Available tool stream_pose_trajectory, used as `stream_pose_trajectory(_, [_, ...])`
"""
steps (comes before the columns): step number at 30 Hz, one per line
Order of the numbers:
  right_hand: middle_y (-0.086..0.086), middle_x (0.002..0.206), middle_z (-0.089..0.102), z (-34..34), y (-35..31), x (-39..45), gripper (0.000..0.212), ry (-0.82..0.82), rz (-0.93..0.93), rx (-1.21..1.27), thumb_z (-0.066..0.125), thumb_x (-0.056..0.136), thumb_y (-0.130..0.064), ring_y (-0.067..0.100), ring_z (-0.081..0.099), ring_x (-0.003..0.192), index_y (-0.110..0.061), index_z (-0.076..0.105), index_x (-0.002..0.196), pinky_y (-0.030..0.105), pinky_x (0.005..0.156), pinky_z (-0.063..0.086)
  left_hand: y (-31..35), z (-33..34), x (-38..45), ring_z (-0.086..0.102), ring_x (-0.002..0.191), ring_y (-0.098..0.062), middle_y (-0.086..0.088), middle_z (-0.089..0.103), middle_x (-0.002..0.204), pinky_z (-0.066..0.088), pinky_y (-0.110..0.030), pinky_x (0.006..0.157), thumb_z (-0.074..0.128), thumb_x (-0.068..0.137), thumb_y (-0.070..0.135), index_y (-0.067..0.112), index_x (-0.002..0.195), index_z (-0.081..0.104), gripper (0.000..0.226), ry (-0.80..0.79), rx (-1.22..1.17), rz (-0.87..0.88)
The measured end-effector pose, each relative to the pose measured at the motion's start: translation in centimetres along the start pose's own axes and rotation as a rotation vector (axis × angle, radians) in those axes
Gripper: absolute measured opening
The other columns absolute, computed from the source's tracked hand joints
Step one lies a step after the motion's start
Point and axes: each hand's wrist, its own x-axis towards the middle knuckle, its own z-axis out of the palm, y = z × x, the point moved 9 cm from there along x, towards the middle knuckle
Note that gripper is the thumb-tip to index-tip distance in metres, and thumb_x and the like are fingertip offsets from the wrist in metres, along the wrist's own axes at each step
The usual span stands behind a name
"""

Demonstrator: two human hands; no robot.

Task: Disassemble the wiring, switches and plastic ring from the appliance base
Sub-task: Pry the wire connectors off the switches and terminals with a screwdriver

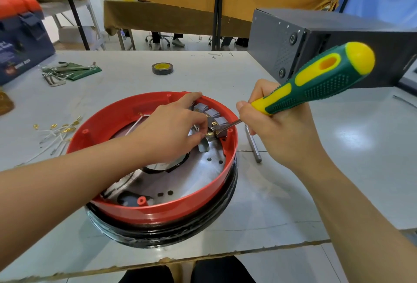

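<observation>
Prying a wire terminal off a switch inside the base.

The base [158,212], with its red ring [216,174] uppermost, sits at the desk's [293,192] near edge, middle. The left hand [171,129] reaches inside and pinches a brass terminal [211,134] beside the three grey switches [213,115] on the far-right wall. The right hand [275,129] is clamped round the screwdriver [316,82], whose tip appears to meet that terminal, just beside the left fingertips. Freed wires [58,131] lie by the desk's left edge; a roll of tape [162,68] lies toward the far edge. Risk, as I judge it: the blade could slip off the small terminal and jab the pinching fingers, since they sit so close. Hard levering might crack the switch or tear the wire instead of freeing the connector.
</observation>
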Motion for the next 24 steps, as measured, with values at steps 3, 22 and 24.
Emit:
stream_pose_trajectory(3, [0.019,0.057,0.048,0.0,0.0,0.0,0.031,0.003,-0.004,0.005,0.058,0.078,-0.02,0.024,0.048,0.056,0.004,0.045,0.063,0.03,0.057,0.04,0.1,0.0,0.0,0.054,0.115,-0.025,-0.003,0.024,0.155,0.035,-0.028,0.074,0.055,0.09,0.029,0.027,0.093,0.065,0.011,-0.012,0.002,-0.004])
stream_pose_trajectory(22, [0.009,0.053,0.045,0.2,-0.7,-0.5,0.028,0.025,-0.064,0.009,0.059,0.08,-0.012,0.012,0.041,0.053,-0.004,0.042,0.06,0.02,0.054,0.034,1.2,-0.2,0.5,0.054,0.114,-0.026,-0.011,0.027,0.153,0.037,-0.032,0.082,0.056,0.089,0.029,0.025,0.084,0.064,0.01,0.014,0.05,-0.113])
stream_pose_trajectory(24, [0.012,0.054,0.045,0.3,-0.6,-0.4,0.028,0.024,-0.061,0.01,0.059,0.08,-0.012,0.014,0.042,0.053,-0.001,0.043,0.06,0.023,0.055,0.035,1.2,-0.1,0.5,0.053,0.114,-0.026,-0.011,0.027,0.152,0.033,-0.03,0.081,0.056,0.089,0.029,0.028,0.081,0.06,0.009,0.005,0.036,-0.106])
